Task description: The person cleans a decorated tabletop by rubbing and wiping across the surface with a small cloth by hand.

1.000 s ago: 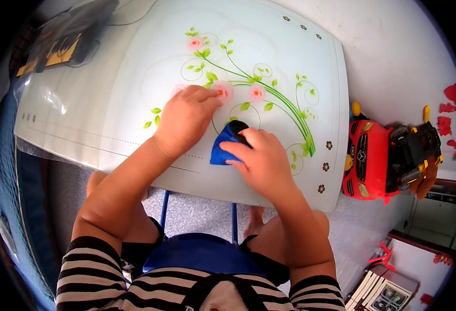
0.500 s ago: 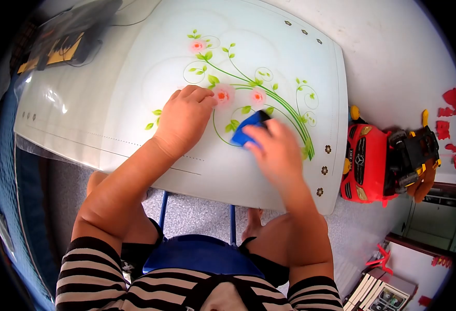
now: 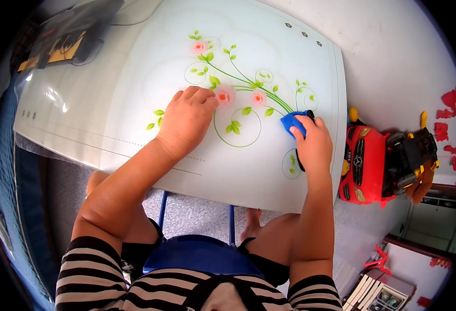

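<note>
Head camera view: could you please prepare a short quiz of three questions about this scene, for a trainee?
1. Multiple choice: what does the right hand hold?
A) a pen
B) a blue cloth
C) a cup

2. True or false: the left hand is also gripping the cloth.

3. Fill in: the red toy vehicle is beyond the table, on the person's ___ side.

Key:
1. B
2. False: the left hand is apart from the cloth, next to a printed pink flower.
3. right
</note>
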A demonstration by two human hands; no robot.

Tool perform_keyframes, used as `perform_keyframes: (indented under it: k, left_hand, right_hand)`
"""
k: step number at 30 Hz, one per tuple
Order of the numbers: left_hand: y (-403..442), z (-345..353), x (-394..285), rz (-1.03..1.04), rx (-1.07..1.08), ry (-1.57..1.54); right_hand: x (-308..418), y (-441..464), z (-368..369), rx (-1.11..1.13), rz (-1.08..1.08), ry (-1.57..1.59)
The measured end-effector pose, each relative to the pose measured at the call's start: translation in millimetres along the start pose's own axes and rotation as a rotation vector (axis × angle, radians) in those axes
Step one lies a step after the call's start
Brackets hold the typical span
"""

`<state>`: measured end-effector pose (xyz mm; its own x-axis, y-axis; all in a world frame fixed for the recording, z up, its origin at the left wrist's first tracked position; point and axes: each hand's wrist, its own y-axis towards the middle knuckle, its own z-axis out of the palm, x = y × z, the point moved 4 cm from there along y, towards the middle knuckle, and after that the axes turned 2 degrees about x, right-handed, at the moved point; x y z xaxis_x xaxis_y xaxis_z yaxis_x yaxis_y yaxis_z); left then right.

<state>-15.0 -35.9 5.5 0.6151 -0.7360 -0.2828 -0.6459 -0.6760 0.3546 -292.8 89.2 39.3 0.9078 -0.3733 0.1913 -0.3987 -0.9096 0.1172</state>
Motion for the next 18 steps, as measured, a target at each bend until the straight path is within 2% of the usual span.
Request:
perform_keyframes:
  k: [1,2,4,6,8,12,14,15,17,18]
  left_hand:
    - [0,1,0,0.002,-0.009,0.001]
    - [-1,2,0,0.005,-0.016,0.002]
    - [-1,3,0,0.008,-0.026,0.004]
    - [-1,3,-1,0.012,-0.035,0.005]
    - [-1,3,-1,0.027,-0.052,0.02]
    - [-2,3,-3,0.039,-0.022,0.058]
    - [-1,4,-1,0.015,-0.015,0.02]
    - [-1,4,-1,0.015,-0.017,0.02]
    - [-1,5,-1,0.016,-0.002,0.036]
    - [0,4,-1,0.015,-0.006,0.035]
  right_hand:
    - [6,0,1,-0.017,-0.102,0.016]
    - [8,-3,1,-0.017,-0.106,0.016]
    - [44,-17,4,0.201,-0.463,0.293]
    - [73,-37,13,0.268,-0.657,0.418]
    - [95,-58,10,0.295,-0.743,0.453]
    - [81,-53,14,0.36,-0.679,0.476]
    - [60,-34,-1,0.355,-0.458,0.324]
    - [45,-26,-5,0.227,-0.362,0.381]
    - [9,-10,-6,0.11,-0.189,0.197]
    - [4,-7,-7,0.109,-0.192,0.195]
